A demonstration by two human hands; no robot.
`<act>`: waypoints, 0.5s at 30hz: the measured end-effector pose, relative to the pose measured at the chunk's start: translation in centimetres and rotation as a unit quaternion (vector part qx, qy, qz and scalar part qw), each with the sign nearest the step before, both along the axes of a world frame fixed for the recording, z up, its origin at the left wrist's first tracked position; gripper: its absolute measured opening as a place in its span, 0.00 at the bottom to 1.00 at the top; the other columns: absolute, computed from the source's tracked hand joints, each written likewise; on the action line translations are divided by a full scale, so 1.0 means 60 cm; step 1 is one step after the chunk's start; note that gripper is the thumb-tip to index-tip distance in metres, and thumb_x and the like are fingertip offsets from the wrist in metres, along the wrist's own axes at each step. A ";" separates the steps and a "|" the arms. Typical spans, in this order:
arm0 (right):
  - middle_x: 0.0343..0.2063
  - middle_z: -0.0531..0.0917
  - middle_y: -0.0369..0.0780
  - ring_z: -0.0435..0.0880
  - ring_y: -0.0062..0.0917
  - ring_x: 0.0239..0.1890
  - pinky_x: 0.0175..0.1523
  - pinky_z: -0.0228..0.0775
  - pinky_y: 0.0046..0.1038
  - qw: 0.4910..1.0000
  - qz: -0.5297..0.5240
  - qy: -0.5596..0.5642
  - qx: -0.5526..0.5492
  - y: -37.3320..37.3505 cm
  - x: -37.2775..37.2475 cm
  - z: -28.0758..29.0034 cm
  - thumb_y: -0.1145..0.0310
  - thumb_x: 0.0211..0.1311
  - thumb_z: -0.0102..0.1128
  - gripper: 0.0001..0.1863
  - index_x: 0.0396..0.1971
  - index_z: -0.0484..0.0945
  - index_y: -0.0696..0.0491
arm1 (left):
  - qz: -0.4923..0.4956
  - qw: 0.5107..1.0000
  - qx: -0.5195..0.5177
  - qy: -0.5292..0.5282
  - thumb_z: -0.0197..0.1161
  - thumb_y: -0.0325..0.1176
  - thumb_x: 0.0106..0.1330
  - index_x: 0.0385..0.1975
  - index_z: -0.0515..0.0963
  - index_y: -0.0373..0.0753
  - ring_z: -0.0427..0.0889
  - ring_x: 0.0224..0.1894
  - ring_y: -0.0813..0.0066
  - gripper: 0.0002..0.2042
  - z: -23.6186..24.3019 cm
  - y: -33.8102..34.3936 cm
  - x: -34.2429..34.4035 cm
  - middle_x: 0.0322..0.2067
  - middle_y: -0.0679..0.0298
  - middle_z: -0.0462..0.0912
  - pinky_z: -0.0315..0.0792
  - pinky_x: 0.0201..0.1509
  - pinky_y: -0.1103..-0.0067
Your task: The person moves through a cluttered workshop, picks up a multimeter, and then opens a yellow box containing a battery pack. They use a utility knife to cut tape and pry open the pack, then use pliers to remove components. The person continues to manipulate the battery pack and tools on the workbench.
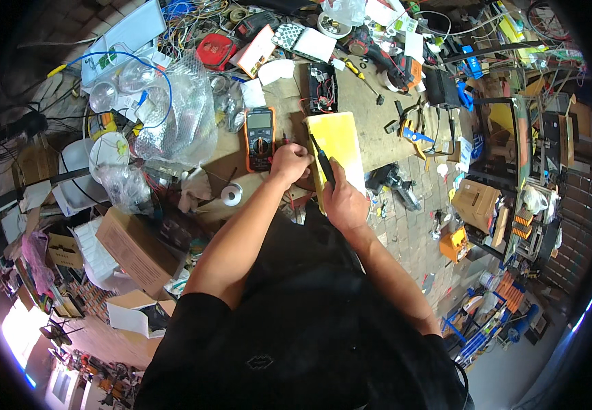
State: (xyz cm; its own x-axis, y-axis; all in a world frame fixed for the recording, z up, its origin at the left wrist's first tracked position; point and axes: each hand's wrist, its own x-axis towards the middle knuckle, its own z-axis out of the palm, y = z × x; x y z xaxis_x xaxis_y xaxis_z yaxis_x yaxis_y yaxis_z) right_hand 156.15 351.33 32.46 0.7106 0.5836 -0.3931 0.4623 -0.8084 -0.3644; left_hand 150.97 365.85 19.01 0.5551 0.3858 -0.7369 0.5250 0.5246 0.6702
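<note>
My right hand (346, 203) is closed around a slim tool with a dark handle (326, 168), its narrow end pointing up and to the left; I cannot make out its exact kind. This tool lies over the left part of a flat yellow block (333, 130) with a pale lower half. Just left of the block, my left hand (292, 164) is closed, fingertips together; whatever they pinch is too small or hidden to name. An orange-and-black multimeter (260, 139) lies beside my left hand. Beyond the yellow block is an open black case (322, 89) with red wires inside.
Bubble wrap (190, 113) and a white tape roll (231, 194) lie left on the cluttered bench. Right of the block are blue-and-yellow pliers (416, 132), a yellow screwdriver (354, 67) and a red-and-black power tool (384, 58). Cardboard boxes (137, 249) stand lower left.
</note>
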 end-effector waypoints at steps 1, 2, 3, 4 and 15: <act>0.37 0.89 0.52 0.89 0.51 0.36 0.44 0.80 0.50 1.000 0.007 -0.019 0.012 -0.001 -0.003 -0.003 0.63 0.68 0.58 0.31 0.71 0.69 0.47 | 0.012 1.000 0.015 0.004 0.67 0.31 0.70 0.45 0.82 0.30 0.86 0.28 0.75 0.11 0.000 0.002 -0.003 0.33 0.63 0.86 0.83 0.29 0.78; 0.35 0.89 0.53 0.89 0.51 0.34 0.41 0.80 0.50 0.999 0.015 -0.037 0.023 -0.006 -0.005 -0.011 0.63 0.68 0.58 0.30 0.70 0.70 0.47 | 0.019 1.000 0.020 -0.002 0.67 0.33 0.72 0.46 0.82 0.31 0.86 0.29 0.75 0.12 -0.008 0.012 -0.002 0.34 0.63 0.85 0.84 0.31 0.78; 0.33 0.89 0.53 0.89 0.50 0.31 0.38 0.80 0.49 0.998 0.022 -0.056 0.035 -0.010 -0.007 -0.017 0.63 0.68 0.58 0.29 0.70 0.71 0.46 | 0.027 0.999 0.038 -0.006 0.67 0.34 0.72 0.47 0.82 0.31 0.86 0.29 0.75 0.12 -0.013 0.020 0.001 0.35 0.63 0.85 0.85 0.31 0.78; 0.33 0.89 0.53 0.89 0.50 0.31 0.38 0.80 0.49 0.997 0.023 -0.060 0.051 -0.012 -0.008 -0.020 0.64 0.68 0.58 0.30 0.70 0.71 0.47 | 0.036 0.998 0.055 -0.011 0.68 0.36 0.72 0.47 0.82 0.32 0.86 0.29 0.75 0.13 -0.008 0.029 0.007 0.35 0.64 0.85 0.85 0.32 0.77; 0.37 0.88 0.54 0.89 0.52 0.35 0.44 0.80 0.51 0.999 -0.004 -0.016 0.034 -0.007 -0.016 0.004 0.65 0.68 0.57 0.30 0.71 0.69 0.47 | -0.054 0.997 0.052 -0.002 0.72 0.36 0.69 0.56 0.77 0.27 0.88 0.28 0.72 0.22 0.002 0.097 0.063 0.42 0.55 0.87 0.82 0.27 0.78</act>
State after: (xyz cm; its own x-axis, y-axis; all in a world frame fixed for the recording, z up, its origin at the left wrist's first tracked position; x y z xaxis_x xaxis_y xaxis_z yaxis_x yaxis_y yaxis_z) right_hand 155.19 350.93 32.68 0.7272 0.6022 -0.3293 0.4682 -0.7861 -0.4036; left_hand 154.72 371.69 19.13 0.6009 0.3981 -0.6932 0.5719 0.3917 0.7207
